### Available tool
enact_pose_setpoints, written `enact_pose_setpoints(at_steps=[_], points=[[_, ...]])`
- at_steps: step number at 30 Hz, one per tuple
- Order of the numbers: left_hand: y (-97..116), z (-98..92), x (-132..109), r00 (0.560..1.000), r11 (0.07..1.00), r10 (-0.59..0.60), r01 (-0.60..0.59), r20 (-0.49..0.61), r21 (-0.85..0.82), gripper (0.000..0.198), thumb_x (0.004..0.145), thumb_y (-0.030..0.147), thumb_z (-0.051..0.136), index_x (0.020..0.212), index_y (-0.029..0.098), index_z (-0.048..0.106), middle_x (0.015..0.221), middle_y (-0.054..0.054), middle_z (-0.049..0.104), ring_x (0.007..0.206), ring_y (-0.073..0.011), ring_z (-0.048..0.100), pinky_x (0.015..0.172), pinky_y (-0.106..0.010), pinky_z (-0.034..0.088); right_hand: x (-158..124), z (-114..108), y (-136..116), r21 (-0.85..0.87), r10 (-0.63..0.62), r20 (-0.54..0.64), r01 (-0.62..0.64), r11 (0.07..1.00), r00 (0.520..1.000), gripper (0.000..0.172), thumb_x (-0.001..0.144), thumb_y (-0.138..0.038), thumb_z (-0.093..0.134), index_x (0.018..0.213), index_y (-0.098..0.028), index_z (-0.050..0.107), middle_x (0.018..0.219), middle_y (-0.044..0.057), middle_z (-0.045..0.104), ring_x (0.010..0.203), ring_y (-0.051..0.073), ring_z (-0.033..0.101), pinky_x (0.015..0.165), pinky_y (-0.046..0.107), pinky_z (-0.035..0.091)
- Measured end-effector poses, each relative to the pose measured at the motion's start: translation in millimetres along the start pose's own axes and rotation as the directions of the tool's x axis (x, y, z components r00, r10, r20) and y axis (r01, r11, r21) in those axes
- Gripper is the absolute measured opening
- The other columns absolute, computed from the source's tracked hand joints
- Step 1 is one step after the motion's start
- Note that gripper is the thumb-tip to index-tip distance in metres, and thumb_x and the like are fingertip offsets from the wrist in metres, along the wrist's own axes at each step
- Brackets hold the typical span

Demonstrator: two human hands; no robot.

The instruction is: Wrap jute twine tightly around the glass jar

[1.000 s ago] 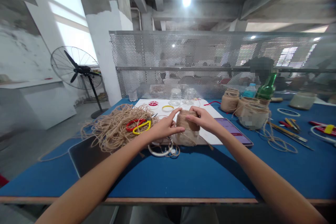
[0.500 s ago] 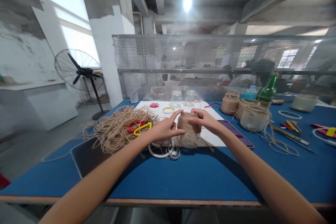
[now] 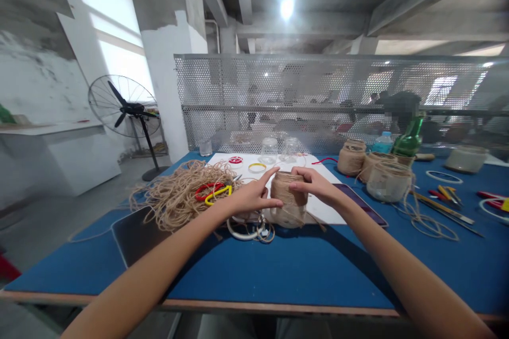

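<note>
A glass jar (image 3: 289,204) partly wound with brown twine stands on the white sheet (image 3: 318,206) on the blue table (image 3: 302,270). My left hand (image 3: 250,197) presses its thumb and stretched forefinger against the jar's left side. My right hand (image 3: 314,184) grips the jar's top from the right, fingers curled round it. A loose heap of twine (image 3: 178,196) lies to the left, with red and yellow scissor handles (image 3: 210,190) on top of it.
Three twine-covered jars (image 3: 374,167), a green bottle (image 3: 407,140) and a tablet (image 3: 363,204) lie to the right, with tools (image 3: 445,196) beyond. Two clear jars (image 3: 278,149) and coloured lids stand at the back. A dark tablet (image 3: 135,235) lies left. A perforated metal screen closes the far edge.
Both hands stay on the jar with almost the same grip. The camera has shifted slightly, so everything sits a little further right in view.
</note>
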State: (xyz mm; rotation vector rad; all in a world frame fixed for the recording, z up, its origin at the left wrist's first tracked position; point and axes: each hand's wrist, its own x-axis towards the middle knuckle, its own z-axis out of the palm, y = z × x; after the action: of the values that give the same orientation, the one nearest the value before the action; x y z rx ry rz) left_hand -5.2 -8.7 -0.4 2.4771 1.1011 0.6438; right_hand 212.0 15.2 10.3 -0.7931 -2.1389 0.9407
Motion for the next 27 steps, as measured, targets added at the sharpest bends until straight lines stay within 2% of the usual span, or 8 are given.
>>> enact_pose_setpoints(at_steps=[4,8,12,14,17,20,27], points=[[1,0.3,0,1.0,1.0,-0.008,0.008,0.001,0.012,0.086,0.073,0.052,0.058,0.138,0.023,0.01,0.055,0.006,0.042,0.053,-0.0147,0.046,0.053,-0.022,0.031,1,-3,0,-0.11,-0.043,0.005,0.043,0.993,0.999,0.03,0.074,-0.044,0.056,0.068,-0.018,0.043,0.063,-0.004,0.041,0.059,0.01,0.041,0.054,0.023,0.03],[3,0.1,-1,0.999,0.997,-0.025,0.026,-0.025,0.071,0.085,0.074,0.056,0.054,0.138,0.022,0.011,0.057,0.004,0.046,0.054,-0.0156,0.047,0.052,-0.022,0.031,3,-6,-4,-0.344,-0.138,-0.05,0.113,0.932,0.989,0.029,0.075,-0.044,0.054,0.066,-0.017,0.048,0.065,-0.002,0.046,0.066,0.013,0.044,0.064,0.026,0.033],[3,0.7,-1,0.998,0.988,-0.039,0.045,-0.045,0.15,0.086,0.074,0.062,0.049,0.138,0.019,0.011,0.058,0.002,0.049,0.054,-0.0166,0.048,0.052,-0.023,0.032,3,-7,-8,-0.455,-0.147,-0.091,0.09,0.886,0.985,0.027,0.077,-0.042,0.051,0.068,-0.017,0.053,0.071,0.0,0.055,0.073,0.016,0.051,0.077,0.032,0.035],[2,1.3,-1,0.998,0.984,-0.045,0.054,-0.053,0.172,0.087,0.074,0.063,0.047,0.139,0.019,0.009,0.059,0.001,0.051,0.055,-0.0173,0.049,0.053,-0.024,0.033,3,-6,-8,-0.492,-0.131,-0.115,0.058,0.869,0.985,0.026,0.078,-0.041,0.049,0.072,-0.017,0.056,0.077,0.001,0.059,0.079,0.018,0.054,0.085,0.038,0.032],[2,2.6,-1,0.997,0.98,-0.058,0.067,-0.05,0.187,0.087,0.075,0.064,0.046,0.139,0.019,0.008,0.062,-0.001,0.054,0.057,-0.0184,0.051,0.055,-0.025,0.035,2,-3,-9,-0.528,-0.129,-0.151,0.031,0.849,0.98,0.026,0.08,-0.042,0.047,0.086,-0.02,0.058,0.087,0.001,0.062,0.086,0.02,0.055,0.096,0.046,0.02],[3,4.4,-2,0.997,0.978,-0.062,0.072,-0.055,0.198,0.086,0.075,0.065,0.045,0.138,0.02,0.008,0.067,-0.003,0.057,0.058,-0.0193,0.053,0.057,-0.027,0.037,1,3,-12,-0.548,-0.135,-0.188,0.01,0.836,0.973,0.028,0.08,-0.044,0.047,0.095,-0.023,0.056,0.089,0.0,0.063,0.082,0.018,0.055,0.099,0.05,0.013],[14,9.1,-5,0.993,0.977,-0.067,0.085,-0.092,0.198,0.084,0.074,0.062,0.049,0.136,0.019,0.012,0.066,-0.003,0.058,0.058,-0.0196,0.055,0.057,-0.027,0.038,-2,21,-25,-0.645,-0.225,-0.288,-0.015,0.764,0.931,0.022,0.084,-0.039,0.042,0.081,-0.022,0.056,0.079,-0.002,0.063,0.079,0.015,0.055,0.099,0.048,0.01]])
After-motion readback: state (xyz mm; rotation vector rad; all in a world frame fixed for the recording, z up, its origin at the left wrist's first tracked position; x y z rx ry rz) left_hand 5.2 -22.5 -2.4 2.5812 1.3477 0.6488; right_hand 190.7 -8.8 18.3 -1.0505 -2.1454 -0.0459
